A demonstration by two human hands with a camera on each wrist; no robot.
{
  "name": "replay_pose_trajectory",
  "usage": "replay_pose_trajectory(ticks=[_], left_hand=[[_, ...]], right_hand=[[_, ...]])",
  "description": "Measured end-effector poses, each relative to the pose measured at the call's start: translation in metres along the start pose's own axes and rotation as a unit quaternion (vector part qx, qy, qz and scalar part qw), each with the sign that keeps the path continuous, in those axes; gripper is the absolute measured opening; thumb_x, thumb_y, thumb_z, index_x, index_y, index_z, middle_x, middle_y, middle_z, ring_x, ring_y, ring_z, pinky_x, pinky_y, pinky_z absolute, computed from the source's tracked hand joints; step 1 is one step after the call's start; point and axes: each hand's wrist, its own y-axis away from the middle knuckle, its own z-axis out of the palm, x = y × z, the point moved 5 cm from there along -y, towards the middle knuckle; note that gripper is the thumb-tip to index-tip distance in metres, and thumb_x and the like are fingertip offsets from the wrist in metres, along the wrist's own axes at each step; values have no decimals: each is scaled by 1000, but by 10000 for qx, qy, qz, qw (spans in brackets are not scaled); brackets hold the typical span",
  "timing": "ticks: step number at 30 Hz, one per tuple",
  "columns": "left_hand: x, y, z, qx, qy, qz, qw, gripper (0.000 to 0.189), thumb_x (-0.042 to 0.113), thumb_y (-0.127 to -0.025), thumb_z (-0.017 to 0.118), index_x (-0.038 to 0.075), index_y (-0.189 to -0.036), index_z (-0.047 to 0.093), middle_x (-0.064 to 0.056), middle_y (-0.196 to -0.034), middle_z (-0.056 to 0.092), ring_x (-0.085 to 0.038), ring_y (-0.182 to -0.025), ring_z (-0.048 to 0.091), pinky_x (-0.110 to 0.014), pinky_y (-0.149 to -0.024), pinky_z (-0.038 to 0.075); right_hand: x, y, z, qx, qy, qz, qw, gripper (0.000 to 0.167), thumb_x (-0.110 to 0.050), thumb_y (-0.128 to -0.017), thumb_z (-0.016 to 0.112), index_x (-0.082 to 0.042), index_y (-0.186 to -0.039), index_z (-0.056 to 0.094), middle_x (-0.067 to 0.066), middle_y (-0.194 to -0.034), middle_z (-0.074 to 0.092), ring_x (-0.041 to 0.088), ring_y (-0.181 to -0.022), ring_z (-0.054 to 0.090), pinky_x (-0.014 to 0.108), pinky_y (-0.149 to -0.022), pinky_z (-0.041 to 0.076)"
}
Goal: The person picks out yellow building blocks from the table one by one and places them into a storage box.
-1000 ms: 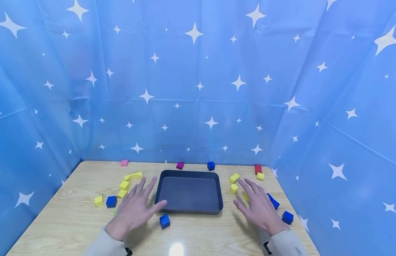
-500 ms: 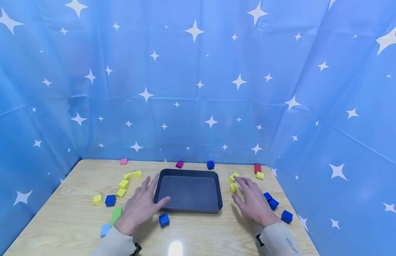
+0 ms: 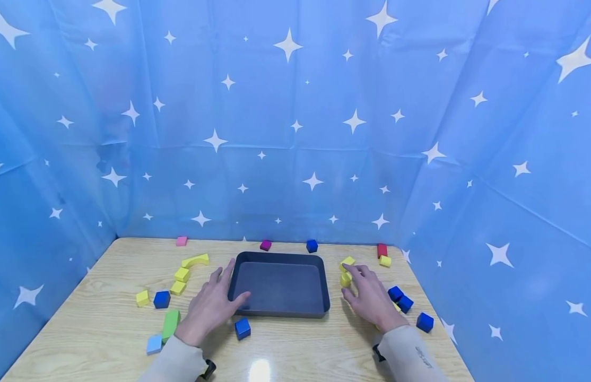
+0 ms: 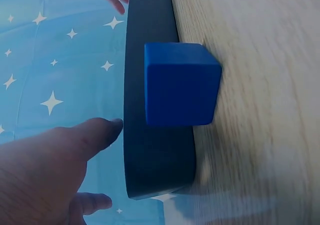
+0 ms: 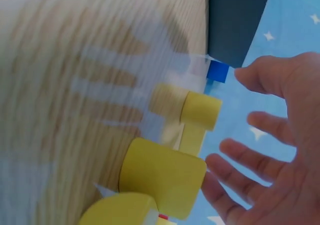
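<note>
- Shifted since the first frame: left hand (image 3: 211, 307) in alongside the tray (image 3: 278, 286), green block (image 3: 171, 324) and light-blue block (image 3: 154, 344) now in plain sight; right hand (image 3: 369, 301) in closer to the yellow block (image 3: 347, 261) and cylinder (image 3: 345, 280).
- Far left on the table (image 3: 85, 329): left blue cube (image 3: 162, 300) between yellow cubes (image 3: 142, 298), well apart from both hands; best left alone for now.
- At the tray's left wall: left hand, thumb and fingers spread apart, nothing gripped. Cannot tell about contact with the rim. Better kept light there, to avoid dragging the tray.
- Just in front of the tray's near-left corner: front blue cube (image 3: 242, 329), below the left thumb. Worth keeping the wrist high to avoid knocking it.
- Just right of the tray: yellow block and cylinder, close together, partly behind the right fingertips.
- Over these: right hand, fingers apart and slightly bent, holding nothing; cannot tell about touch. Probably best to pinch one at a time, thumb opposite forefinger, and to come down straight on the cylinder, likely to roll if nudged.
- Far right, beyond the hand: right blue cubes (image 3: 406, 304); watch for brushing them with the sleeve.
</note>
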Motion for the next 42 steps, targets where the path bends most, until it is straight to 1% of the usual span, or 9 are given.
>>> replay_pose_trajectory(ticks=[6,10,15,18,23,28,32,35,42], left_hand=[[2,-3,0,71,92,-169,9998,99,49,-110,78,15,-187,25,-39,-178,44,-64,-151,60,-80,-112,59],[2,-5,1,94,137,-245,9996,99,46,-110,79,14,-187,26,-39,-175,49,-61,-149,62,-78,-113,60],[2,-7,3,185,164,-181,9995,93,34,-109,82,13,-185,32,-38,-167,57,-58,-144,68,-74,-113,62],[1,-8,4,226,196,-144,9995,89,25,-109,82,12,-184,35,-38,-165,59,-57,-145,68,-72,-115,61],[-1,-9,3,361,265,49,9990,81,13,-109,80,5,-180,41,-38,-163,62,-58,-147,66,-72,-117,60],[-2,-11,3,435,336,221,9982,73,5,-108,78,-2,-174,48,-36,-154,70,-53,-139,72,-66,-115,63],[-2,-14,5,393,336,193,9985,67,1,-108,75,-4,-171,52,-36,-156,69,-52,-142,72,-64,-117,63],[-2,-14,7,344,349,135,9987,66,0,-108,74,-4,-171,52,-37,-160,66,-52,-145,70,-64,-119,61],[-1,-14,7,361,309,143,9988,67,0,-108,74,-5,-171,52,-36,-160,66,-51,-146,70,-63,-118,62]], right_hand=[[-1,-5,3,-4,21,45,10000,66,-23,-108,84,-14,-169,60,26,-162,64,47,-143,67,70,-119,60],[-2,-7,5,-88,34,135,9999,64,-22,-108,84,-14,-168,62,25,-161,64,45,-142,69,69,-119,61],[-3,-11,7,-168,56,148,9997,61,-20,-107,84,-14,-165,65,23,-159,65,42,-139,69,66,-119,61],[-4,-14,8,-165,102,133,9997,60,-18,-107,85,-14,-164,67,22,-157,66,40,-137,69,65,-119,62],[-5,-18,9,-131,144,48,9998,58,-16,-106,86,-12,-161,69,22,-153,68,38,-131,71,62,-116,65],[-6,-19,9,-140,137,27,9998,53,-15,-106,86,-10,-157,72,22,-150,69,37,-128,72,60,-114,66],[-5,-22,11,-163,123,63,9998,50,-14,-105,87,-10,-153,74,22,-148,71,36,-128,73,60,-114,66],[-4,-24,13,-185,121,105,9997,48,-13,-105,87,-9,-151,76,22,-148,71,37,-130,73,60,-115,66],[-4,-28,12,-210,137,109,9996,41,-8,-105,85,-7,-146,78,23,-146,72,40,-132,74,60,-114,66]])
